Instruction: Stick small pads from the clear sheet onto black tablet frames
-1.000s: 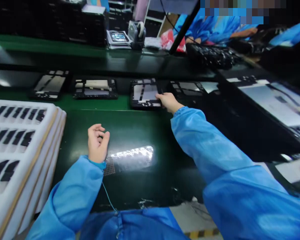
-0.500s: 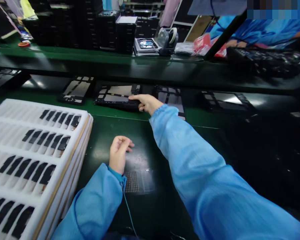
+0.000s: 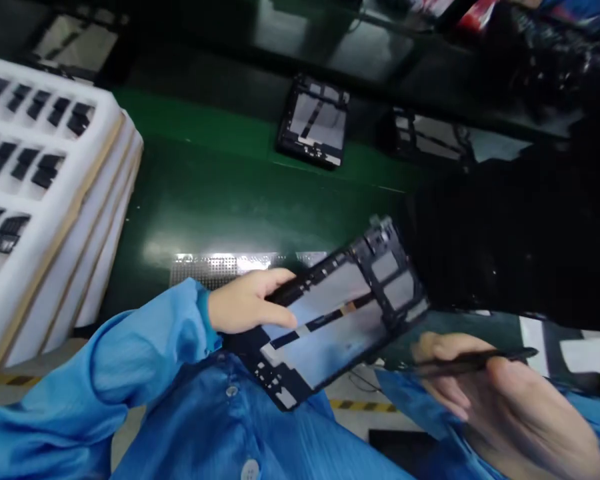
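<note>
The left hand [image 3: 250,303] grips a tablet-like panel [image 3: 330,327] over the near edge of the green tabletop [image 3: 220,193] while the right hand [image 3: 510,407] clasps a slim dark tool [image 3: 465,362]. Foam trays [image 3: 50,227] stand stacked at the tabletop's left edge, striped floor tape [image 3: 363,405] below.

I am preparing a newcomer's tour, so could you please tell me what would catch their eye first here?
Probably the tablet-like device, held slantwise in the left hand at lower centre, its silvery panels showing. Next, at lower right, the right hand holds a slim dark tool. The white tray stack at the left, with dark pieces in its slots, also stands out.
</note>
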### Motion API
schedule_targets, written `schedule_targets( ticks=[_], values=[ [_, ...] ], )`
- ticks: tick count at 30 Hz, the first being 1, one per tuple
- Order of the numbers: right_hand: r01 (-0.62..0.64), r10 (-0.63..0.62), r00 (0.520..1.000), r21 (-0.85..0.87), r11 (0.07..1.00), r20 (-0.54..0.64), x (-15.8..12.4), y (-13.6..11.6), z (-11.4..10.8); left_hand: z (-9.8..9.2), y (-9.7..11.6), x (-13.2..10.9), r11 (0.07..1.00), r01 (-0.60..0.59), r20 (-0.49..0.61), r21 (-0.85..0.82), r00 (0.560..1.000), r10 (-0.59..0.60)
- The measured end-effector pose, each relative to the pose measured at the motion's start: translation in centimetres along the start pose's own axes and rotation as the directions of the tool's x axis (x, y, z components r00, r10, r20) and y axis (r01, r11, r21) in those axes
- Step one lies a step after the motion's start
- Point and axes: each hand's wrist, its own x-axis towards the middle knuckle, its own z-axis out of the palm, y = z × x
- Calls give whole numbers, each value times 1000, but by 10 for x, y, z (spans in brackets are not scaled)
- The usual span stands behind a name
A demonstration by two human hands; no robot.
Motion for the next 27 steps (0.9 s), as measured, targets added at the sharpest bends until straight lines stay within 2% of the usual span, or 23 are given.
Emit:
schedule_targets(
  ticks=[1, 3, 5, 7, 9, 11, 13, 15, 17, 22, 27],
  values=[
    [64, -65, 997, 11, 998, 37, 1, -1, 3, 9, -3, 1, 998, 16, 60, 65, 998, -20],
    [225, -234, 961, 73, 972, 151, 7, -10, 21, 14, -6, 5, 975, 21, 71, 219, 997, -37],
    [377, -398, 893, 133, 917, 210, 21, -22, 52, 2, -1, 7, 925, 17, -46, 379, 999, 0],
    [487, -496, 830, 103, 867, 255, 43, -33, 91, -25, 10, 5, 863, 40, -208, 504, 975, 76],
    [548, -511, 771, 13, 836, 379, 72, -37, 132, -59, 22, 1, 815, 90, -291, 573, 952, 99],
    [597, -479, 686, -47, 801, 548, 103, -34, 167, -89, 27, -2, 777, 147, -285, 612, 958, 43],
    [666, -458, 590, -80, 741, 665, 127, -26, 191, -107, 24, -4, 747, 192, -257, 636, 966, -30],
    [713, -445, 533, -99, 694, 720, 139, -19, 201, -112, 17, -5, 723, 227, -240, 653, 967, -87],
    [708, -426, 535, -111, 697, 730, 139, -17, 202, -110, 14, -5, 705, 254, -234, 662, 964, -127],
    [628, -376, 612, -139, 765, 696, 129, -23, 197, -100, 22, -4, 654, 347, -284, 672, 937, -205],
    [646, -339, 596, -184, 741, 728, 137, -27, 203, -93, 30, 0, 482, 462, -371, 744, 886, -278]
  ],
)
